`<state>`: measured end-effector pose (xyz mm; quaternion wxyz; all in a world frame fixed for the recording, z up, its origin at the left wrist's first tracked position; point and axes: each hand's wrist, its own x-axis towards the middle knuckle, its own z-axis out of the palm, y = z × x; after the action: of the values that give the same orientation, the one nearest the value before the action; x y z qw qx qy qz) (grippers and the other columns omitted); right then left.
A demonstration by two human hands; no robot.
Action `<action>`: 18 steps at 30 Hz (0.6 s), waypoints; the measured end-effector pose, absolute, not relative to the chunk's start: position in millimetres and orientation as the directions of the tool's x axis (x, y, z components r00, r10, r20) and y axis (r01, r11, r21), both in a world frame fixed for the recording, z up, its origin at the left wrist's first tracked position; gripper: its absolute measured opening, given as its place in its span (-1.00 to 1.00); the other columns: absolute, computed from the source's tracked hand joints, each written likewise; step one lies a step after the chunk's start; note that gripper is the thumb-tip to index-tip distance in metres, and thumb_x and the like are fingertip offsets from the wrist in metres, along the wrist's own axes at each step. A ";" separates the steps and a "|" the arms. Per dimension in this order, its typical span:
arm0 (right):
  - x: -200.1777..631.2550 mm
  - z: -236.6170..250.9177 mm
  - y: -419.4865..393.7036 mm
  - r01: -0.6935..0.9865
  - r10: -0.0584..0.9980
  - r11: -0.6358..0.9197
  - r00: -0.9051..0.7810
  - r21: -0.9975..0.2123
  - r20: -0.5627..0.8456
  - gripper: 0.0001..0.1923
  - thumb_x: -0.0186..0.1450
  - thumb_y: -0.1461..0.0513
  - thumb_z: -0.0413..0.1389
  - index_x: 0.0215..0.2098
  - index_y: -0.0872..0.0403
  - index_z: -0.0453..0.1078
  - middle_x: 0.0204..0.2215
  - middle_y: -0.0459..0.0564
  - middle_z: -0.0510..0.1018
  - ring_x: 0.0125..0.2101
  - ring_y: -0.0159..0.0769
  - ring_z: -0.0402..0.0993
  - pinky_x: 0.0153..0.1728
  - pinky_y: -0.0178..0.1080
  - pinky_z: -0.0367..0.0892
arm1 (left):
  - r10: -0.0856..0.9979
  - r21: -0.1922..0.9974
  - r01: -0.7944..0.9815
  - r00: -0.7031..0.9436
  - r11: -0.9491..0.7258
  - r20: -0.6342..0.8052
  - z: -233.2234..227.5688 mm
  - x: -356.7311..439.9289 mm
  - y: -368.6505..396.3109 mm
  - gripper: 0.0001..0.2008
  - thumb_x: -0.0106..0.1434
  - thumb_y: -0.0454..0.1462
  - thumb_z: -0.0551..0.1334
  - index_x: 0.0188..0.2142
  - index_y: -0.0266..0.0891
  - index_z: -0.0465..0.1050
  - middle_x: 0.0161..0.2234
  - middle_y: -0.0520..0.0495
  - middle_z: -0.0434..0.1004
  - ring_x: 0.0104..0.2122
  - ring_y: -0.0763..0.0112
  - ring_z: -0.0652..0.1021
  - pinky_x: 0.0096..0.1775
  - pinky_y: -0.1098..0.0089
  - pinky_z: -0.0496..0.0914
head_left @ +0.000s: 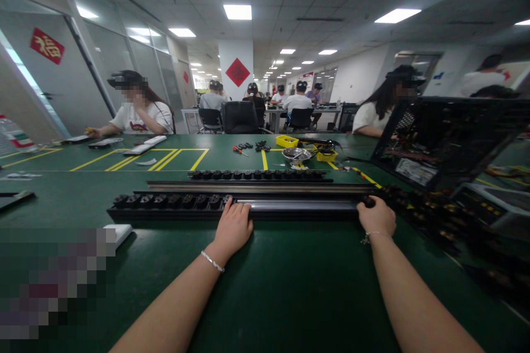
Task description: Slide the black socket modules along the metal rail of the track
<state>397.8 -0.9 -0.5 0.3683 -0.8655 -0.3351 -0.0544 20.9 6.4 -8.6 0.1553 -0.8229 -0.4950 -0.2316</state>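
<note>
A long black power strip (174, 202) with a row of round sockets lies across the green table in front of me, its right part a bare metal rail (302, 205). My left hand (234, 226) rests palm down on the strip near its middle, fingers laid over the rail's start. My right hand (376, 217) grips the strip's right end. Behind it lie a bare metal channel (256, 187) and a second black socket strip (256, 175).
An open black computer case (447, 140) stands at the right. A yellow bin (287, 141), a metal bowl (296, 154) and pliers (239, 149) sit farther back. A white device (120, 233) lies at left. Other people sit at the far side and at other tables.
</note>
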 end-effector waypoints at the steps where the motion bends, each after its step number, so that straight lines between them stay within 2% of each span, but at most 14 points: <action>1: 397.8 -0.5 -0.9 0.619 0.540 -0.503 0.770 -0.603 0.340 -0.51 0.12 0.11 0.04 0.00 0.09 0.39 -0.16 0.16 0.49 -0.09 -0.04 0.34 -0.10 -0.07 0.28 | 0.743 -0.024 0.886 0.402 -0.463 0.535 -8.4 21.0 6.4 -0.70 0.20 -0.33 0.10 -0.07 -0.28 0.38 -0.18 -0.16 0.52 -0.09 0.22 0.48 0.22 0.10 0.02; 5: 400.5 -3.0 -0.4 0.660 0.539 -0.464 0.740 -0.590 0.403 -0.54 0.11 0.13 0.04 -0.05 0.12 0.41 -0.16 0.16 0.49 -0.09 -0.05 0.33 -0.07 -0.07 0.25 | 0.745 -0.018 0.885 0.403 -0.466 0.533 -7.4 21.0 6.0 -0.70 0.19 -0.33 0.10 -0.07 -0.28 0.39 -0.18 -0.17 0.52 -0.09 0.21 0.48 0.22 0.09 0.03; 10: 407.5 -9.3 2.7 0.738 0.543 -0.423 0.671 -0.525 0.506 -0.59 0.09 0.17 0.03 -0.12 0.15 0.41 -0.11 0.14 0.45 -0.03 -0.11 0.29 0.10 -0.08 0.07 | 0.746 -0.013 0.884 0.402 -0.467 0.531 -8.2 20.9 6.3 -0.69 0.18 -0.33 0.11 -0.07 -0.29 0.38 -0.18 -0.17 0.52 -0.09 0.20 0.48 0.22 0.09 0.02; 13: 410.4 -11.5 4.3 0.724 0.532 -0.427 0.686 -0.541 0.497 -0.61 0.09 0.16 0.02 -0.13 0.13 0.40 -0.09 0.13 0.44 -0.02 -0.12 0.28 0.12 -0.05 0.03 | 0.746 -0.011 0.884 0.402 -0.468 0.531 -8.8 21.0 6.9 -0.70 0.18 -0.33 0.11 -0.07 -0.26 0.38 -0.19 -0.17 0.52 -0.09 0.20 0.48 0.22 0.09 0.03; 18: 413.4 -12.2 4.9 0.704 0.541 -0.424 0.701 -0.569 0.464 -0.57 0.09 0.15 0.02 -0.09 0.14 0.39 -0.16 0.11 0.49 -0.07 -0.12 0.33 0.08 -0.08 0.08 | 0.747 -0.016 0.885 0.404 -0.466 0.527 -9.1 20.4 7.2 -0.70 0.18 -0.32 0.11 -0.08 -0.28 0.38 -0.18 -0.17 0.52 -0.09 0.21 0.47 0.22 0.10 0.02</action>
<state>413.4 4.9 -12.2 0.3868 -0.8372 -0.3719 -0.1054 20.4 7.2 -9.1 0.1485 -0.8245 -0.4948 -0.2308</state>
